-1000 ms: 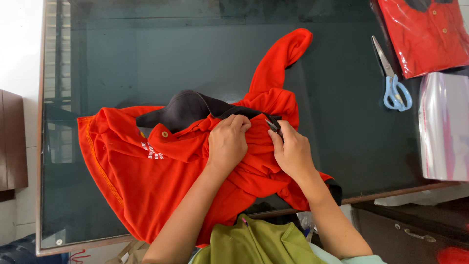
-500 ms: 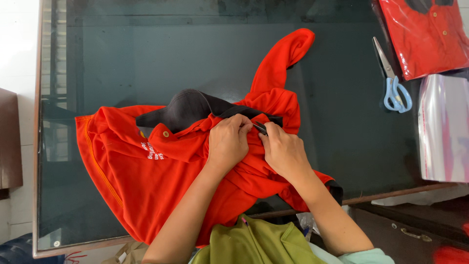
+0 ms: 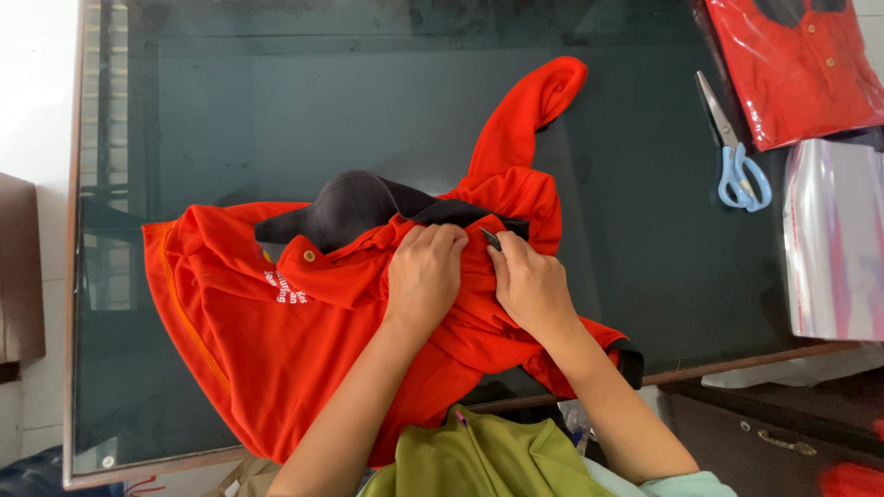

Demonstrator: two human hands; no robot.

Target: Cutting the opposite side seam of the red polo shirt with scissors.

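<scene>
Orange polo shirt | left hand grips fabric | right hand pinches small clip

We see both forearms bare, left hand and right hand ungloved; pale mint sleeve edge at right elbow; olive-green garment at chest.

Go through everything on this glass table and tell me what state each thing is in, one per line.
Orange polo shirt: unfolded, crumpled, one sleeve stretched up the table.
Black collar: bunched up, sticking out.
Left hand: pressed onto the shirt near the collar.
Right hand: on the shirt, pinching a small dark tool.
Scissors: closed, lying flat, untouched.
Packed red shirt: folded, sealed in clear plastic.
Clear plastic bags: empty, stacked flat.
</scene>
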